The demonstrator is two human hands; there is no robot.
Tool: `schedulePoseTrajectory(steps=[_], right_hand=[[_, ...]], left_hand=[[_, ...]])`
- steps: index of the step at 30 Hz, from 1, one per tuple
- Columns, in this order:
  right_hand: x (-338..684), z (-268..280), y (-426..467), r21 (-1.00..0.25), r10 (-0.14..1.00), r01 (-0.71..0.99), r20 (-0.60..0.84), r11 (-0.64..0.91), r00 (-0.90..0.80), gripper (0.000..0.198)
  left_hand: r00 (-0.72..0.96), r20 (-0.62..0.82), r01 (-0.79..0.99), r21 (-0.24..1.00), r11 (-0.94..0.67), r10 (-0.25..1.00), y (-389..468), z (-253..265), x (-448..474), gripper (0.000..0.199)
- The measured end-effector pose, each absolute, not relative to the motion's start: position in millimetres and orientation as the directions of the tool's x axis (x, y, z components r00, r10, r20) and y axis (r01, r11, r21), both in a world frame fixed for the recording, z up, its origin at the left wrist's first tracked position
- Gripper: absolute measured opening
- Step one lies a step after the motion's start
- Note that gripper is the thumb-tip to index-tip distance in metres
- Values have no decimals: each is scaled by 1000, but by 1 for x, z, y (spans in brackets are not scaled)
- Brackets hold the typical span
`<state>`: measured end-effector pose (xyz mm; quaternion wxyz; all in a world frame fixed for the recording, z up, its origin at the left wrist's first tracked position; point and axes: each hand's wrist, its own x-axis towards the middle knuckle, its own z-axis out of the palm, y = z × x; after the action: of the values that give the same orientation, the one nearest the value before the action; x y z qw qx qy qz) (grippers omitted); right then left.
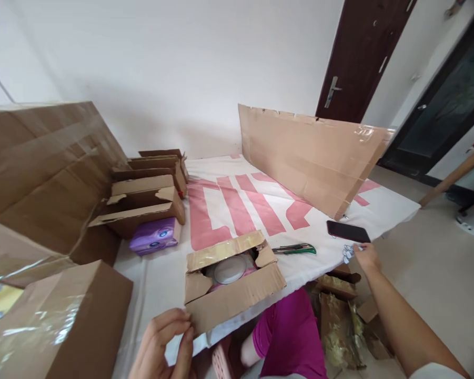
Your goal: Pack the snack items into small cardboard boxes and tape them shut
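Observation:
A small cardboard box [234, 302] lies near the table's front edge with its long flaps partly raised. Through its opening show a round whitish lid [229, 269] and some pink packaging. My left hand [168, 345] pinches the box's near left corner between thumb and fingers. At the table's right edge, my right hand [366, 258] has its fingers closed on small white-and-blue pieces [349, 253], beside a black phone [348, 231]. What exactly these pieces are is too small to make out. A green utility knife [295, 249] rests just right of the box.
Opened cardboard boxes [142, 205] stand in a row at left, behind a purple tissue pack [155, 235]. Large taped cartons [90, 316] fill the far left. A tall cardboard sheet [300, 158] stands at the back right. Cardboard scraps [337, 326] lie below the table.

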<state>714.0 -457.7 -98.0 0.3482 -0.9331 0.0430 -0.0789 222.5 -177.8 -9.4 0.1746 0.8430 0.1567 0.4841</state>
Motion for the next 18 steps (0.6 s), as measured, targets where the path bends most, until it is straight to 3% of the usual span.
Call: schedulePoseTrajectory(steps=[3, 8, 10, 13, 16, 18], right_hand=[[704, -86, -454, -641, -80, 133, 292, -756, 953, 22], [671, -59, -409, -631, 164, 481, 494, -609, 854, 27], [640, -41, -381, -588, 315, 665, 592, -460, 742, 28], [576, -4, -340, -425, 614, 899, 684, -104, 395, 15], [513, 27, -309, -337, 776, 909, 631, 245, 24, 14], [481, 39, -293, -329, 818, 875, 563, 354, -119, 22]], left_hand=[[508, 746, 164, 407, -899, 430, -171, 1, 224, 16], [724, 635, 52, 340, -939, 270, -170, 32, 250, 21], [842, 489, 63, 331, -942, 228, -170, 39, 266, 22], [921, 272, 211, 248, -946, 277, -167, 41, 283, 17], [874, 274, 372, 152, -916, 401, -161, 35, 286, 29], [837, 290, 439, 151, -886, 464, -155, 30, 281, 42]])
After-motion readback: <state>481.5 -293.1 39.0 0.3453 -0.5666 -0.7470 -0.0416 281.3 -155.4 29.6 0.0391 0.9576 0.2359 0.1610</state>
